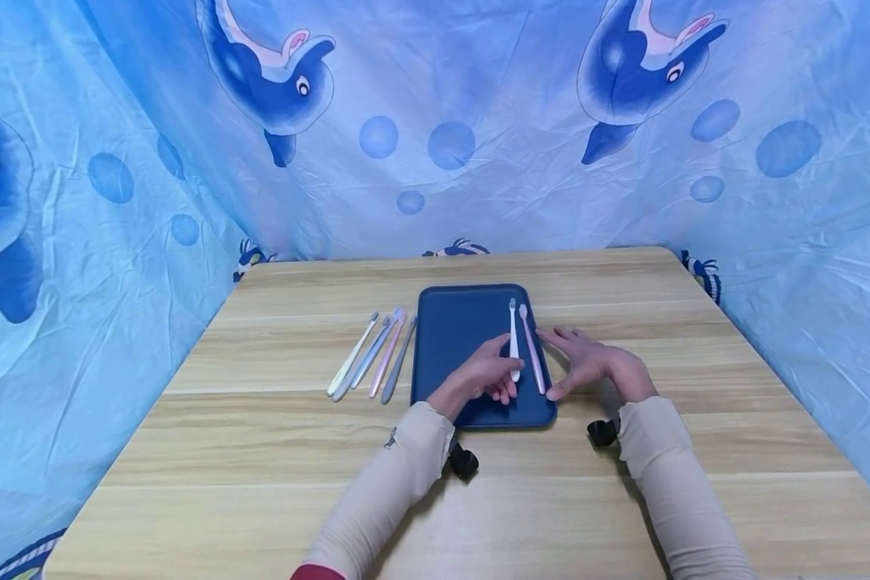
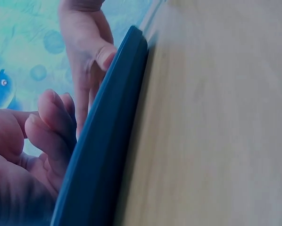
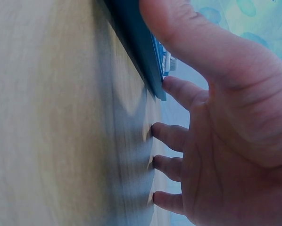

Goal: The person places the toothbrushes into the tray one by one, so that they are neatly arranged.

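Observation:
My left hand (image 1: 484, 370) is over the dark blue tray (image 1: 460, 314), with a white toothbrush (image 1: 512, 326) pinched between its thumb and index finger near the handle. Its other fingers are curled in, low over the tray's near part. Just right of that brush, a pink toothbrush (image 1: 532, 350) lies along the tray's right side. At the tray's right edge is my right hand (image 1: 587, 358), fingers spread. Its thumb (image 3: 188, 33) is at the tray's rim near the pink handle, and three fingertips (image 3: 160, 162) rest on the table farther along.
Left of the tray, several toothbrushes (image 1: 351, 354) in white, blue, pink and grey lie side by side on the wooden table (image 1: 261, 451), heads pointing away. A blue dolphin-print cloth (image 1: 420, 80) hangs behind the table and along its sides.

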Demonstrator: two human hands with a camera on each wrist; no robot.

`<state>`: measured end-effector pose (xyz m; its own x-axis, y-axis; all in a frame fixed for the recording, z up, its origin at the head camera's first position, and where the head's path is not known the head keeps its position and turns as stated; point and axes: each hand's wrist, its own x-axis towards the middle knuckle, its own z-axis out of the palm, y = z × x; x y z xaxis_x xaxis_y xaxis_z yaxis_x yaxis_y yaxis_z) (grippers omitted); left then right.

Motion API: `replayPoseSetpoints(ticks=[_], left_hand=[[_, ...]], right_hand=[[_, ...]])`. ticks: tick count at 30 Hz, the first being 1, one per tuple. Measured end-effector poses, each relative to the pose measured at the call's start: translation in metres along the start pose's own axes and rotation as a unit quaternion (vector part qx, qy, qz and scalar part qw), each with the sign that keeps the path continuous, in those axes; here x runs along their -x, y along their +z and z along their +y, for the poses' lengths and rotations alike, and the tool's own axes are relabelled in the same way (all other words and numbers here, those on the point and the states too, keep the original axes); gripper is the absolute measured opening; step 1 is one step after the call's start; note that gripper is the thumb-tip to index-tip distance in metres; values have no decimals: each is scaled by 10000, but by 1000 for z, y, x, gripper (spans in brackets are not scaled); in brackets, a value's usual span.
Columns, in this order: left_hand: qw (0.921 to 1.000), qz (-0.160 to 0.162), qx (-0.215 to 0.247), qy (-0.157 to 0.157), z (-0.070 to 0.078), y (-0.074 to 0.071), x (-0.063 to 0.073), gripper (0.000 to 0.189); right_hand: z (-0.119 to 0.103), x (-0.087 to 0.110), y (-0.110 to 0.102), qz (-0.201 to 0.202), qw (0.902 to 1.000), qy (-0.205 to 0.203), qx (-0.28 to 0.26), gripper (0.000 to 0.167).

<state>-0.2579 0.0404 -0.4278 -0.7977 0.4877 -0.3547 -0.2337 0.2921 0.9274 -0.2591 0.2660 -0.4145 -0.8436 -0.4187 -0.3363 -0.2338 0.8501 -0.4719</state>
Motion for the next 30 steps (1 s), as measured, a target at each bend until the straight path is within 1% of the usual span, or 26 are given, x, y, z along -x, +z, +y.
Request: replayPoseSetpoints(ticks=[6,12,19,26,30], left_hand=[[9999,-82,-61,-62,0,6,-2,70],[9999,-43,-82,-56,-2,10,-2,70],[9999,-81,-68,-21,-3,13,-3,70],[9999,-117,-73,1,-5,13,-4,75],[9999,-117,-96,3,-5,13,-3,72]], right_hand=[[0,-1,-1,20,9999,-77,67,125],[0,0,-1,63,9997,-218,65,126],[-1,1,-1,23,10000,-72,41,126],[-1,1,-1,39,9999,-107,73,126],[0,0,0,29,10000,-61,66,125]])
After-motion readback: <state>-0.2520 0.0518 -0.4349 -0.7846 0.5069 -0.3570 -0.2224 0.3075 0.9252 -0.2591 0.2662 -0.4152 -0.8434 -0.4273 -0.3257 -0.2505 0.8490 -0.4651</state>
